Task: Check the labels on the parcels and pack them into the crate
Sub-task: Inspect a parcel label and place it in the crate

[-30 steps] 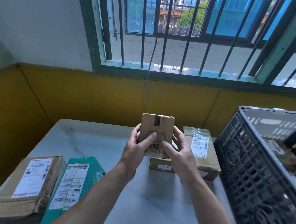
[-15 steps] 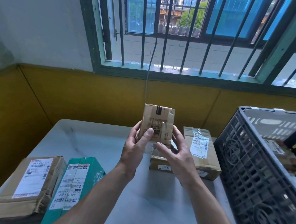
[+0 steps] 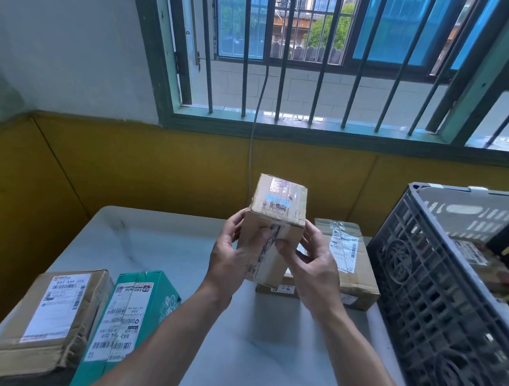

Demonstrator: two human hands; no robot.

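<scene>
A small taped cardboard parcel (image 3: 277,212) is held up above the table's middle, tilted so its shiny taped face points up. My left hand (image 3: 232,257) grips its left side with the thumb across the front. My right hand (image 3: 314,269) grips its right side, fingers curled behind it. The dark grey plastic crate (image 3: 421,295) stands at the right, with at least one labelled parcel (image 3: 472,253) inside.
On the pale table (image 3: 159,246) lie a brown parcel (image 3: 54,317) and a teal box (image 3: 130,316) at the near left, both labelled. A flat brown parcel (image 3: 348,259) lies behind my hands, beside the crate. A yellow wall and barred window stand beyond.
Both hands have turned the small parcel: its printed front has tipped forward and down, and a taped face now shows on top. The parcels on the table have not moved.
</scene>
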